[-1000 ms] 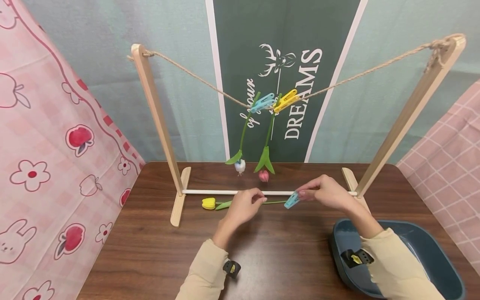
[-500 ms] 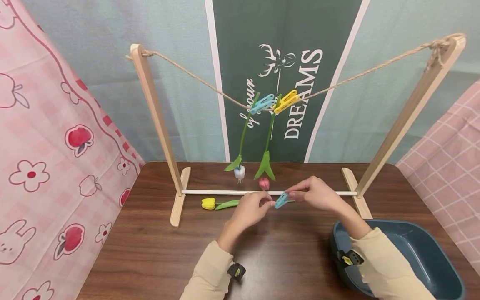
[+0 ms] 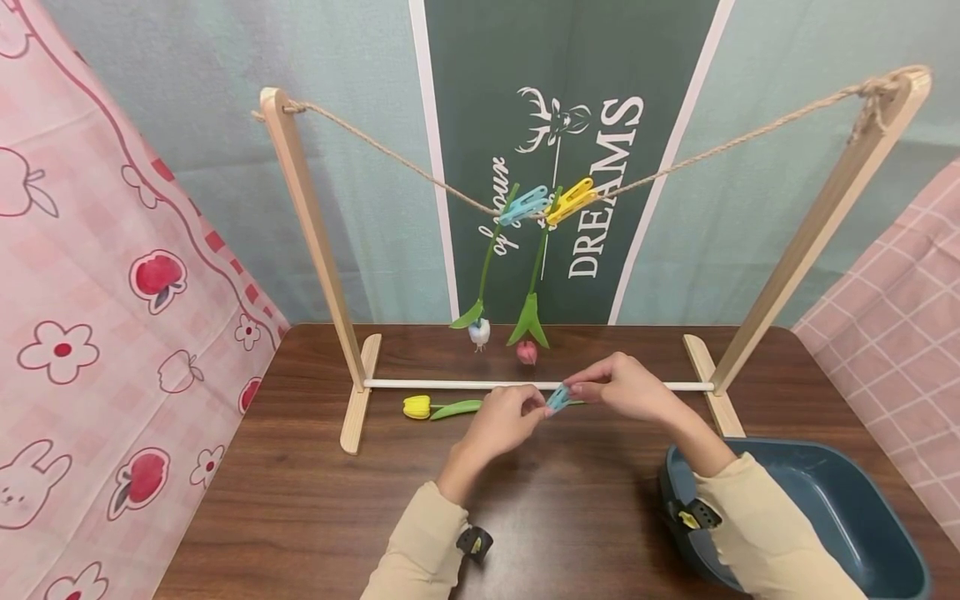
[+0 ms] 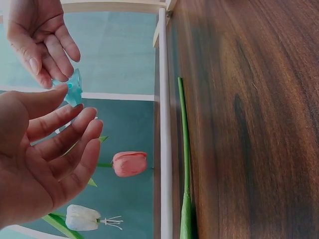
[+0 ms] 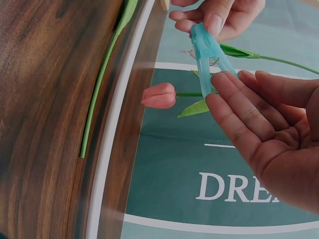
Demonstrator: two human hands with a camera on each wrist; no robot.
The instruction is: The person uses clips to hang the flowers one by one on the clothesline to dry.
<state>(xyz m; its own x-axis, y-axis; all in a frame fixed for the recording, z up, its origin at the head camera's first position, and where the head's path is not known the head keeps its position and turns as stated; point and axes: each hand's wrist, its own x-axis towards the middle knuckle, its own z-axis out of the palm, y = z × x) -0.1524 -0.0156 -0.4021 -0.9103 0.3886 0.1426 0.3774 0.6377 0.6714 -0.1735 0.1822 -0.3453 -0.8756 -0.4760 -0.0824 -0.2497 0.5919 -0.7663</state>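
A light blue clothespin (image 5: 205,50) is held between both hands above the table. My left hand (image 3: 504,418) pinches one end between thumb and index finger, its other fingers loosely bent. At the opposite end, the fingertips of my right hand (image 3: 626,387) hold the clothespin's legs, which stand spread apart. Below and behind the hands lies a yellow tulip (image 3: 417,407) with a green stem (image 4: 184,134). A white flower (image 3: 479,333) and a pink tulip (image 3: 527,352) hang head down, clipped by a blue clothespin (image 3: 523,206) and a yellow clothespin (image 3: 572,202).
A sagging rope (image 3: 405,158) runs between two wooden posts (image 3: 315,225), joined low down by a white rod (image 3: 435,384). A dark blue basin (image 3: 840,492) stands at the right, under my right forearm. Printed curtains (image 3: 90,333) surround the table (image 3: 300,517).
My right hand has moved left with the clothespin, and my left hand has moved slightly right to take hold of its other end. The hanging flowers have bobbed a little.
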